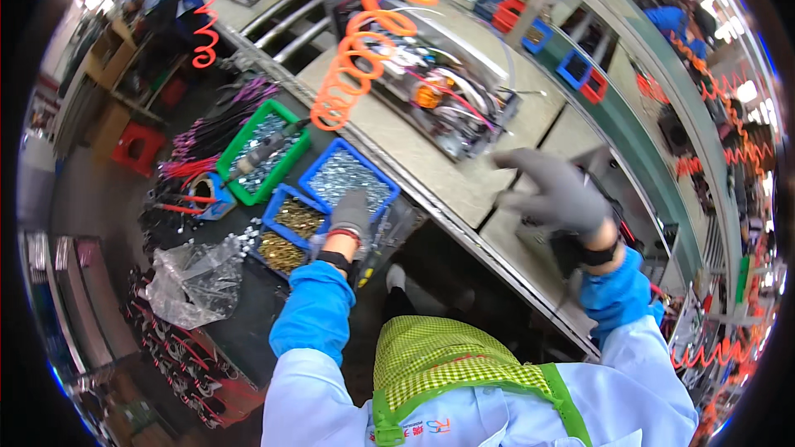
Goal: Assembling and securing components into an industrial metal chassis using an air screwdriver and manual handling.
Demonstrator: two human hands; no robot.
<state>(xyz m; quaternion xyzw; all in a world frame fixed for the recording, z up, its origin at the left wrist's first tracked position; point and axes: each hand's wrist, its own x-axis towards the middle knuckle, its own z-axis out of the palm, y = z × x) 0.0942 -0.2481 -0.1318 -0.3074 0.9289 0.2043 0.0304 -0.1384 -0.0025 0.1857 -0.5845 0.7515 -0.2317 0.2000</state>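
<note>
Left hand (351, 212) is at silver parts (344, 172) in blue bin (370, 164), can't tell grip; right hand (556, 197) is open, nearer the wired unit (447, 87), forward-left on the worktop (406, 145), long axis far-left to near-right.

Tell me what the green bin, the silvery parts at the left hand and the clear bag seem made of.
Green bin: probably moulded plastic, smooth and evenly coloured. 
Silvery parts at the left hand: likely bare or plated metal, given their bright glints. 
Clear bag: apparently thin plastic film, see-through, crinkled, with shiny highlights.
</note>
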